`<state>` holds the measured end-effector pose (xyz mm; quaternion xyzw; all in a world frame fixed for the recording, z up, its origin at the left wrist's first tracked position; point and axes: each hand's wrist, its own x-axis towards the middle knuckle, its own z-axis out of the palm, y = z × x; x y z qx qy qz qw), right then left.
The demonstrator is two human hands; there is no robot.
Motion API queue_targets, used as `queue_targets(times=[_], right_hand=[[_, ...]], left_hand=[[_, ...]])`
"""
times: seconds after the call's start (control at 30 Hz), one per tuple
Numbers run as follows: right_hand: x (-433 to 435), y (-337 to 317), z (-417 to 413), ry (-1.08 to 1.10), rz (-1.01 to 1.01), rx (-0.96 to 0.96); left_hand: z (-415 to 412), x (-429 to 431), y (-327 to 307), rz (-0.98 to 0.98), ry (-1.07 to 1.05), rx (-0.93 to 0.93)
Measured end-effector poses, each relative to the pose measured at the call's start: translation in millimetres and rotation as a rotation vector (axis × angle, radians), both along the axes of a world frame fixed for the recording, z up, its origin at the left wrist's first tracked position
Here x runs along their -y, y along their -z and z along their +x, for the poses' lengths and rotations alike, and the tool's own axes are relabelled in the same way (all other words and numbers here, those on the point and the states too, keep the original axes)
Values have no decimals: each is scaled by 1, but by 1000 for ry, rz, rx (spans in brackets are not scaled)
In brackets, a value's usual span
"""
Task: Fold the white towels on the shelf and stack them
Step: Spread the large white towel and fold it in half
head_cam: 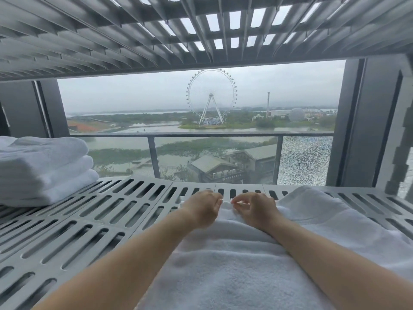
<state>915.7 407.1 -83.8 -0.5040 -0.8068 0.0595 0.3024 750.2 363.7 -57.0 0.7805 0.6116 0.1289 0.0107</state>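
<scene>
Both bare arms reach forward over a white towel that lies spread on the slotted grey shelf, running from the near edge toward the far edge. The left hand and the right hand sit side by side at the towel's far end, close together but not touching each other. The fingers of both hands are curled in and pinch the towel's far edge between thumb and fingertips; the cloth bunches up a little in the gap between them. A further part of the towel, or a second one, spreads off to the right on the shelf; which it is cannot be told.

At the far left of the same shelf, well apart from the hands, stands a stack of folded white towels, three thick folds showing, one on top of the other. Another slotted shelf hangs overhead. Behind the shelf is a window with a balcony railing, and a Ferris wheel stands in the distance
</scene>
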Motion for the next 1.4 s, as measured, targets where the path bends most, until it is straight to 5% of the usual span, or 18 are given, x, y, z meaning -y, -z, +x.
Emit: queue_targets(times=[0.17, 0.6, 0.8, 1.07, 1.4], right_hand=[[-1, -8, 17, 69, -28, 198], [-13, -24, 93, 131, -48, 533], [-5, -19, 99, -47, -20, 403], [4, -18, 103, -64, 292, 504], [4, -20, 136, 82, 145, 597]], left_hand=[[19, -26, 14, -69, 32, -180], [14, -12, 7, -52, -15, -136], [11, -21, 8, -130, -67, -173], [93, -24, 18, 16, 47, -100], [90, -11, 17, 137, -43, -153]])
